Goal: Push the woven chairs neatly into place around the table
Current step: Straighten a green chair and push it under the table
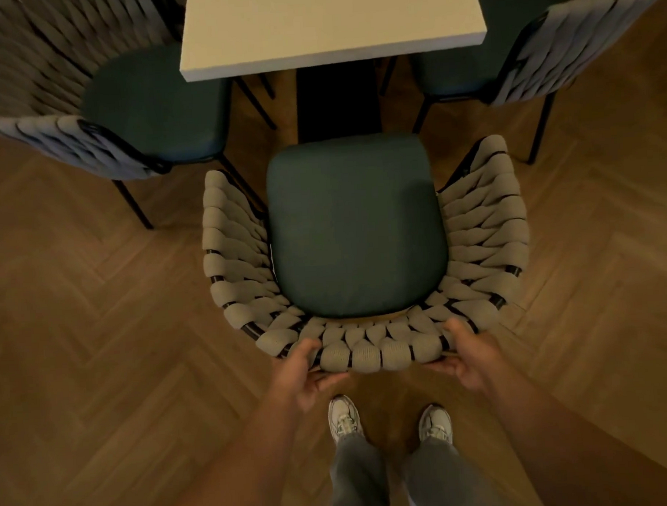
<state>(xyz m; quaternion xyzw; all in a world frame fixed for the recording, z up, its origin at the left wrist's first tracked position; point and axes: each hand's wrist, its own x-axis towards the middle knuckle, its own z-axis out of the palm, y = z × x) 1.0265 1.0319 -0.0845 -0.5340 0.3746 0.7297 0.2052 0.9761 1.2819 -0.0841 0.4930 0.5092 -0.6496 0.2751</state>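
Note:
A woven chair [357, 228] with a beige rope back and a dark green seat cushion stands right in front of me, facing the table [329, 23]. Its seat front sits just short of the table's near edge, not under the top. My left hand [302, 372] grips the curved top of the backrest at its left side. My right hand [468, 358] grips the same rim on the right. Thumbs lie on top of the weave and the fingers wrap beneath.
A second woven chair [149, 104] stands at the table's left side, and a third woven chair [514, 50] at the right, both partly under the top. The dark table pedestal [336, 99] rises behind the seat. My feet [389, 422] stand on herringbone wood floor.

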